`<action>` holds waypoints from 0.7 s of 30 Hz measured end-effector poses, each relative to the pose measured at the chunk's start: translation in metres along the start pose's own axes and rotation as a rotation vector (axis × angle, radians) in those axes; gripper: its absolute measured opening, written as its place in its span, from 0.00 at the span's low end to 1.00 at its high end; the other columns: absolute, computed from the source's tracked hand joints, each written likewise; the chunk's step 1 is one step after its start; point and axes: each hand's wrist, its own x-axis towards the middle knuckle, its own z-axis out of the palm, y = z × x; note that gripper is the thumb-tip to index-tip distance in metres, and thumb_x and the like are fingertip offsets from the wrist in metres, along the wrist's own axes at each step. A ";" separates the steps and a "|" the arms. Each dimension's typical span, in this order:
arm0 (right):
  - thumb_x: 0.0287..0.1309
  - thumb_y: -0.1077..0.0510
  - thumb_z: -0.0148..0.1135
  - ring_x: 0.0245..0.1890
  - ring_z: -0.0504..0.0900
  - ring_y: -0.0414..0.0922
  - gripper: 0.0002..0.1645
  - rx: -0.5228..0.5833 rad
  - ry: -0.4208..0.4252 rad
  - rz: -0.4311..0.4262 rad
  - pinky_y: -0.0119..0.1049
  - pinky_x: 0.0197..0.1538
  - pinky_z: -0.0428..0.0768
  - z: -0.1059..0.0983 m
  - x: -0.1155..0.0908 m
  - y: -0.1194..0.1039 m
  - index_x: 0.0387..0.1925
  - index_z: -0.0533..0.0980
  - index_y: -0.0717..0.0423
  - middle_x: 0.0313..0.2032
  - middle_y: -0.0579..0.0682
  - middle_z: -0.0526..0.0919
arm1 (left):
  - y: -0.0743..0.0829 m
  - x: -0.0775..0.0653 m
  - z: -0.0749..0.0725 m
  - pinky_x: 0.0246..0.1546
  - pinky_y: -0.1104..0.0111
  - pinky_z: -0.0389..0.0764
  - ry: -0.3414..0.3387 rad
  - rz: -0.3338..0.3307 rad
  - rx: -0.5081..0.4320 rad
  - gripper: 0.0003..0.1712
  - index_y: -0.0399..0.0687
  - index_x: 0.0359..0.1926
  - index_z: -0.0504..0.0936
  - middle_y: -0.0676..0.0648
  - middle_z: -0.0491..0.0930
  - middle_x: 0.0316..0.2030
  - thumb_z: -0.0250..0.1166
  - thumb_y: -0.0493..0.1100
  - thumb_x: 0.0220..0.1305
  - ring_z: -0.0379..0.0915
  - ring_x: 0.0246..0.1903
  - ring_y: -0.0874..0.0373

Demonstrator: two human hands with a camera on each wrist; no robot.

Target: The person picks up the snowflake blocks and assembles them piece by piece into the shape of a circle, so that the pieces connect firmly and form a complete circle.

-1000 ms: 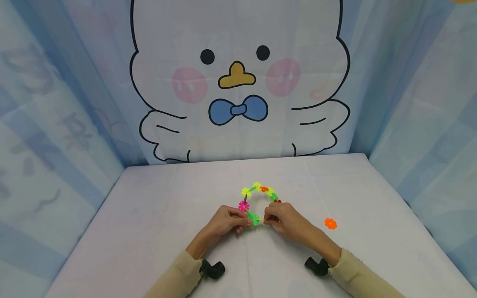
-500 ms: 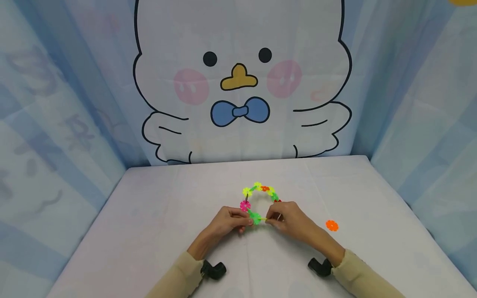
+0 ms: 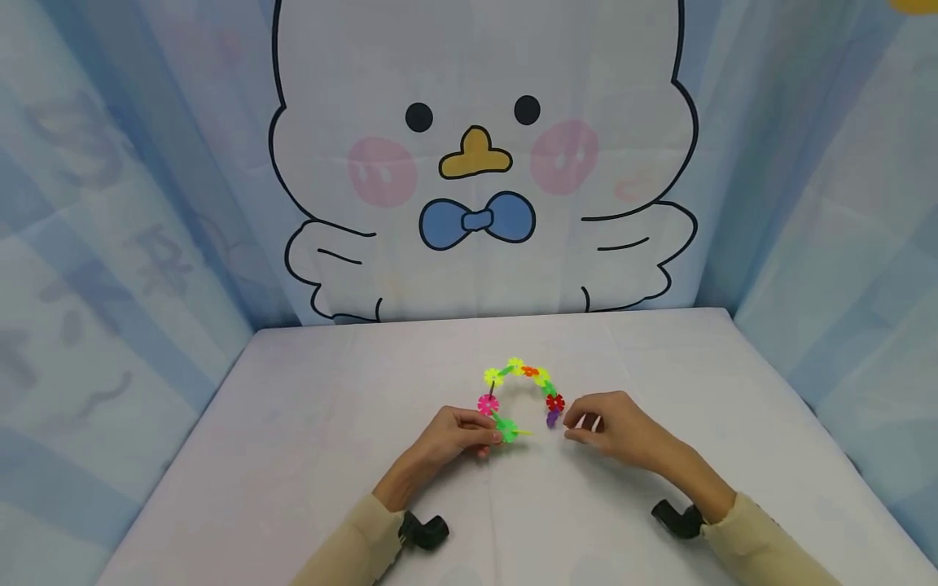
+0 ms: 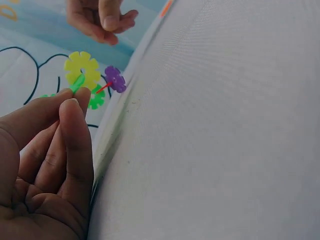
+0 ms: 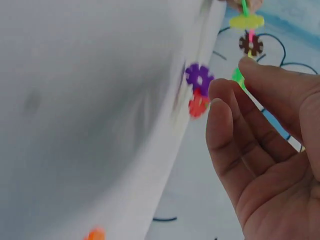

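A curved chain of notched plastic snowflake discs (image 3: 541, 376) in several colours arches over the table. My left hand (image 3: 458, 431) pinches a green snowflake disc (image 3: 506, 429) at the chain's near left end. Joined to that disc is a yellow snowflake disc (image 4: 82, 67), edge-on in the head view. At the other end hang a red disc (image 3: 555, 403) and a purple disc (image 3: 553, 419), apart from the yellow one. My right hand (image 3: 623, 427) hovers just right of the purple disc, its fingers loosely bent, thumb and fingertips apart, holding nothing.
An orange disc (image 5: 95, 234) lies on the white-covered table (image 3: 352, 456), partly seen in the right wrist view; the right arm hides it in the head view. Printed curtains stand behind and at both sides. Each wrist carries a black camera mount (image 3: 425, 531).
My right hand has let go of the yellow disc and moved right, uncovering the red and purple discs. The left hand keeps its pinch, while the head view has shifted slightly.
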 end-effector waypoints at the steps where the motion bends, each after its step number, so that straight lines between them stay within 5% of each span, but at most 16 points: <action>1: 0.62 0.58 0.76 0.33 0.79 0.30 0.06 -0.011 -0.010 0.018 0.27 0.37 0.82 -0.004 -0.003 0.003 0.39 0.87 0.50 0.36 0.38 0.88 | 0.000 0.000 0.000 0.32 0.73 0.85 0.000 -0.003 -0.005 0.12 0.34 0.45 0.88 0.50 0.91 0.30 0.76 0.38 0.63 0.81 0.24 0.65; 21: 0.58 0.52 0.79 0.26 0.71 0.30 0.13 -0.074 -0.081 0.188 0.28 0.31 0.74 -0.054 -0.062 0.068 0.40 0.86 0.53 0.31 0.39 0.82 | 0.001 -0.001 0.001 0.33 0.72 0.87 -0.011 -0.004 -0.024 0.13 0.32 0.47 0.87 0.45 0.93 0.34 0.75 0.36 0.64 0.83 0.25 0.65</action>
